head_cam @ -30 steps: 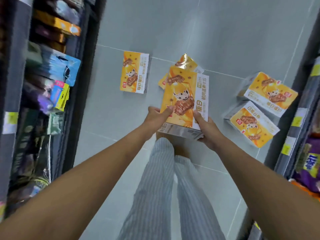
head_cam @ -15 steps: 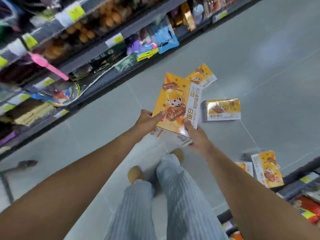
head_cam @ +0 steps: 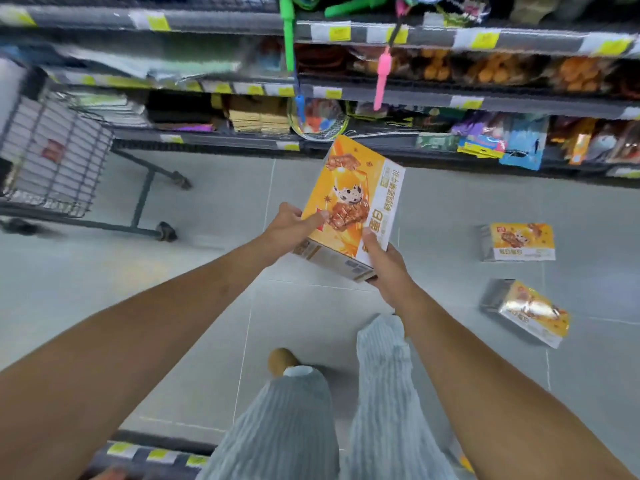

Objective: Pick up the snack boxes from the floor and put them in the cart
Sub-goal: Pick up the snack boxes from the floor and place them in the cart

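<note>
Gripped from both sides, the held snack box [head_cam: 353, 202] hangs tilted in the air above the grey tiled floor [head_cam: 207, 271], its orange front turned up toward the camera.

At far left a wire cart [head_cam: 52, 157] stands on the floor on castors, well apart from the box. What lies in its basket is too blurred to tell.

Next comes the left grip [head_cam: 287, 228], fingers curled round the box's lower left edge with the thumb laid on the printed front. The right grip [head_cam: 384, 268] has the lower right corner, thumb on the white strip of the front and fingers tucked underneath.

Behind the box run store shelves [head_cam: 433, 98] with yellow price tags. A green handle [head_cam: 287, 39] and a pink handle [head_cam: 381, 77] hang in front of them.

Further right, two more boxes lie on the floor, near each other but apart. The upper floor box [head_cam: 517, 241] lies flat, face up; the lower floor box [head_cam: 526, 311] sits askew with glare on its wrapping.

Along the bottom are striped trouser legs [head_cam: 287, 427] and one tan shoe [head_cam: 281, 360].
</note>
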{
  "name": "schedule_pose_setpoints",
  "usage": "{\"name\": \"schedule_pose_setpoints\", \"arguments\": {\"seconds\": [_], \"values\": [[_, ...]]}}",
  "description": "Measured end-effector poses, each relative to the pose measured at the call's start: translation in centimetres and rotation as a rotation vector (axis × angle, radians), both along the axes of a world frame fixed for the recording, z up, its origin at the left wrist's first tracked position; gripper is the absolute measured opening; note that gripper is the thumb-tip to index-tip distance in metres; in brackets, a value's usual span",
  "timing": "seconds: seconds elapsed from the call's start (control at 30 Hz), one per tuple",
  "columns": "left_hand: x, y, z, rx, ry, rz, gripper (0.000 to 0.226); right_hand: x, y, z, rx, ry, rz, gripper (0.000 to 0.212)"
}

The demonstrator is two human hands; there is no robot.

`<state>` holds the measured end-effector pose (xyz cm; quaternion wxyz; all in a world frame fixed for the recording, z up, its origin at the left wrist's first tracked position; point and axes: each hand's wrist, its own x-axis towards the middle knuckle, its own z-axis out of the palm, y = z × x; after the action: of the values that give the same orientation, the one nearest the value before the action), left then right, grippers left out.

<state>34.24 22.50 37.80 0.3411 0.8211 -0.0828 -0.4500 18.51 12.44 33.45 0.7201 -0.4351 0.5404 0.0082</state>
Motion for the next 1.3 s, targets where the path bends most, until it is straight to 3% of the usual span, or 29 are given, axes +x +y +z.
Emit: {"name": "schedule_pose_setpoints", "arguments": {"seconds": [0.07, 0.13, 0.3, 0.47, 0.53, 0.73, 0.87, 0.93, 1.3], "values": [[2.6, 5.3, 1.5, -0.024, -0.02, 0.043, 0.036, 3.3, 4.4, 1.2, -0.014, 0.008, 0.073, 0.039], [4.7, 9.3, 2.6, -0.039, -0.041, 0.096, 0.032, 6.3, 7.5, 2.2, -0.023, 0.004, 0.137, 0.04], [11.3, 21.1, 4.5, -0.041, -0.067, 0.284, 0.043, 16.0, 16.0, 5.7, -0.073, -0.016, 0.318, 0.032], [16.4, 28.1, 5.9, -0.052, -0.114, 0.478, 0.047, 23.4, 21.6, 8.4, -0.127, -0.069, 0.465, 0.033], [18.4, 30.4, 6.6, -0.053, -0.1, 0.528, 0.059, 26.3, 23.3, 9.4, -0.144, -0.065, 0.511, 0.036], [26.4, 35.0, 9.8, -0.08, -0.172, 0.614, 0.089, 36.4, 27.2, 12.0, -0.203, -0.1, 0.653, 0.041], [32.0, 36.7, 11.5, -0.097, -0.183, 0.685, 0.049, 43.3, 28.8, 13.4, -0.22, -0.16, 0.718, 0.05], [35.3, 37.7, 11.9, -0.071, -0.195, 0.727, 0.042, 46.9, 29.8, 13.8, -0.203, -0.167, 0.753, 0.051], [47.1, 40.5, 11.6, -0.086, -0.075, 0.889, 0.055, 60.9, 32.9, 14.0, -0.108, -0.089, 0.769, 0.067]]}}
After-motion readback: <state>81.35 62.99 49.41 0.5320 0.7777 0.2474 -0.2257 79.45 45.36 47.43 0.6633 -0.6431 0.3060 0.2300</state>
